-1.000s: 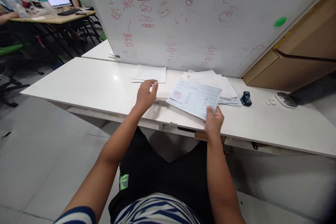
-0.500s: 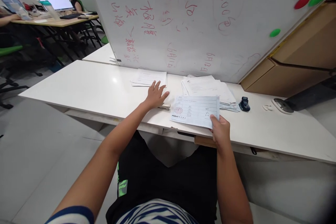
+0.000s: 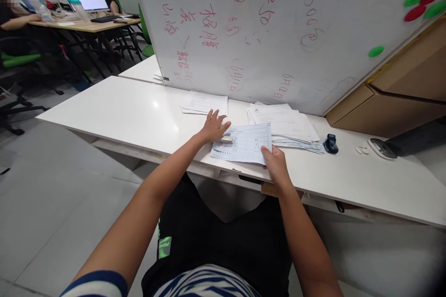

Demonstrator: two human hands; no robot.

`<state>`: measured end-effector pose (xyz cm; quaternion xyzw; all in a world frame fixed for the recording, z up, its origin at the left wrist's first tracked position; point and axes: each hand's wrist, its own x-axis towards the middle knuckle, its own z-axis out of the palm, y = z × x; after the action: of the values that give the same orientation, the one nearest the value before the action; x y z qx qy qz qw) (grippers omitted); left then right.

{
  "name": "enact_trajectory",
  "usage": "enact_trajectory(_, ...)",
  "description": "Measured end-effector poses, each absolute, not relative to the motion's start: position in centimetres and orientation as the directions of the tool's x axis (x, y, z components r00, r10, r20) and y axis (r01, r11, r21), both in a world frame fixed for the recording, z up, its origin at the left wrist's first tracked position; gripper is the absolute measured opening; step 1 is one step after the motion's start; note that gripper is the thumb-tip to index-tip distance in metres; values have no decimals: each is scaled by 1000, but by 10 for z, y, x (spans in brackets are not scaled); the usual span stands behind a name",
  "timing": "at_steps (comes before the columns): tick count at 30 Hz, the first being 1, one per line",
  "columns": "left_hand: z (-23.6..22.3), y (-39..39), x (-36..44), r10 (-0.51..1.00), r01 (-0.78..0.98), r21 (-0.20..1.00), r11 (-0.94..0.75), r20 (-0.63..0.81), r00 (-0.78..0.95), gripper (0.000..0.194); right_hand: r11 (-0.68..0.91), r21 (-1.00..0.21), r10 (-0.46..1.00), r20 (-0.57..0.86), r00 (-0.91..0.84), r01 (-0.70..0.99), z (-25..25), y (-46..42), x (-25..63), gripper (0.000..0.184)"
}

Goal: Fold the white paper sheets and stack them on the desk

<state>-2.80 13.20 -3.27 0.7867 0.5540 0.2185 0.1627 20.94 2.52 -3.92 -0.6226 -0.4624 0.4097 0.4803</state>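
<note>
My right hand (image 3: 278, 164) pinches the right end of a light-blue printed form (image 3: 249, 137), with a red round stamp mark and "PONY" lettering at its left. The form's left part reaches to a pale stapler (image 3: 227, 139), whose front end shows over the paper. My left hand (image 3: 213, 127) lies over the rear of the stapler, fingers spread and palm down; the hand hides most of it. Just beyond that hand is a small stack of white papers (image 3: 209, 103). A larger pile of papers (image 3: 284, 120) lies behind the form.
On the white table (image 3: 104, 111), a dark-blue small device (image 3: 330, 144), white earphones (image 3: 361, 150) and a grey-topped rounded object (image 3: 382, 148) lie to the right. A whiteboard (image 3: 223, 23) stands at the back, beside cardboard boxes (image 3: 393, 97). People sit at a desk (image 3: 87, 26) far left.
My right hand has moved the form left, so its left end now meets the stapler. My left hand has opened its fingers and come down over the stapler.
</note>
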Motion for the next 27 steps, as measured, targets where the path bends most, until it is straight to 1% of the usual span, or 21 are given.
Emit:
enact_trajectory(4,-28,128,-27,963,814,516,-267,105,250,64,-120,-984,966,-85,246,130,-46,21,216,42)
enact_trajectory(9,-20,124,-25,966,846,471,-250,60,252,68,-111,-994,949,-102,297,11,-55,21,222,46)
enact_trajectory(13,-23,128,-24,967,860,446,-248,56,250,72,-103,-994,939,-110,326,-40,-60,24,224,49)
enact_trajectory(16,-28,132,-23,967,864,439,-249,64,246,72,-93,-994,941,-106,323,-53,-62,25,225,49)
enact_trajectory(20,-28,132,-22,969,882,408,-236,32,244,73,-107,-994,947,-108,302,-19,-63,27,225,42)
enact_trajectory(23,-24,130,-22,974,884,419,-209,3,228,73,-109,-994,947,-98,306,18,-63,27,225,37)
enact_trajectory(27,-25,130,-22,974,872,443,-209,17,225,71,-96,-995,947,-95,306,-11,-62,24,225,38)
